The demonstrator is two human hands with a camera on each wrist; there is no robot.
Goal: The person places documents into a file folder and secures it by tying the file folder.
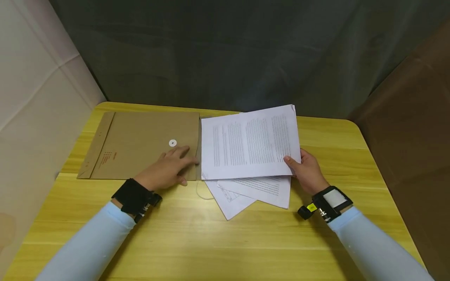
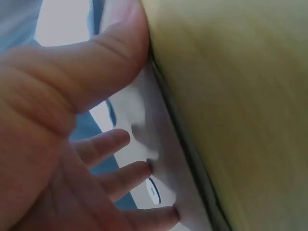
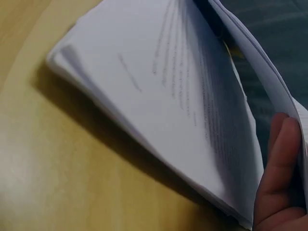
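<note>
Left hand lies flat, fingers straight; right hand pinches, thumb uppermost.

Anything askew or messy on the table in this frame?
Yes. The white printed sheets are not squared: two lower white sheets fan out at angles under the top one, which the right hand grips at its corner. The brown paper envelope lies flat under the left hand.

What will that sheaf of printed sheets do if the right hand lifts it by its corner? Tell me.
The printed sheets look thin and loose, so they would probably droop and fan apart. The right hand pinches only one corner, so lower pages may slide out.
</note>
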